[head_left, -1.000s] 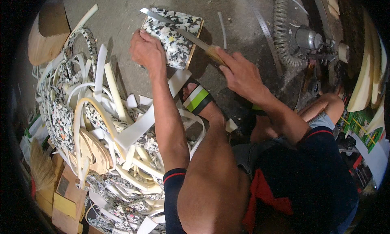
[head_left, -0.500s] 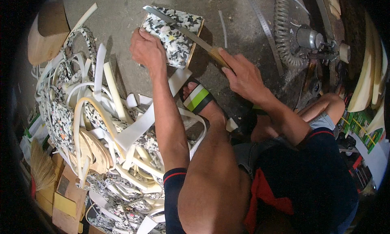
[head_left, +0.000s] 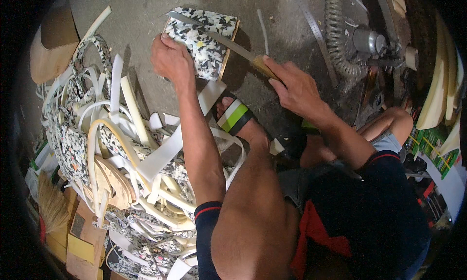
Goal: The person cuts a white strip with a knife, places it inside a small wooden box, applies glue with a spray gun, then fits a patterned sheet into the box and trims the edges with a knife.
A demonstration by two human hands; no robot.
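A speckled black-and-white foam block [head_left: 214, 61], backed by a thin wooden board along its right side, sits on the floor in front of me. My left hand [head_left: 171, 60] is closed on its left edge, thumb and fingers gripping the side. In my right hand [head_left: 297, 89] is a long knife [head_left: 236, 48], held by its wooden handle. The blade lies slantwise across the top of the foam, its tip near the far left corner. Whether the edge has cut into the foam I cannot tell.
Foam offcuts and pale strips [head_left: 163, 156] heap up at left, with curved plywood pieces [head_left: 104, 182] and a straw broom [head_left: 51, 197]. My sandalled foot [head_left: 236, 117] is just below the block. At right lie a steel ruler [head_left: 314, 29], a coiled hose [head_left: 334, 41] and a metal canister tool [head_left: 368, 40].
The knife has been drawn slightly back toward my right hand across the foam. My left hand keeps its grip on the block. The whole view has shifted a little.
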